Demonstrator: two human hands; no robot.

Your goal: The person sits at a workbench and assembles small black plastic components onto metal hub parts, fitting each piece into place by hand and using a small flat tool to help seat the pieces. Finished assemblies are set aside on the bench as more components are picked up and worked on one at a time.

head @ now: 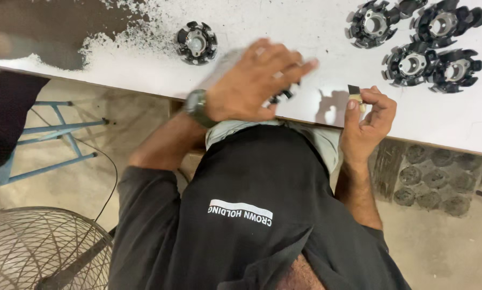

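Observation:
My left hand (252,80), with a watch on its wrist, is blurred over the table's near edge. It lies on top of a black toothed ring part (284,95), which peeks out between the fingers and thumb. My right hand (367,115) is just to the right at the table edge and pinches a small black and tan piece (355,91) between thumb and forefinger. The two hands are about a hand's width apart.
On the white table (316,32), one black toothed ring (196,42) lies at the back left and several more (418,45) cluster at the back right. A worn dark patch (48,27) is at the far left. A blue stool frame (53,145) and fan grille (37,247) stand below.

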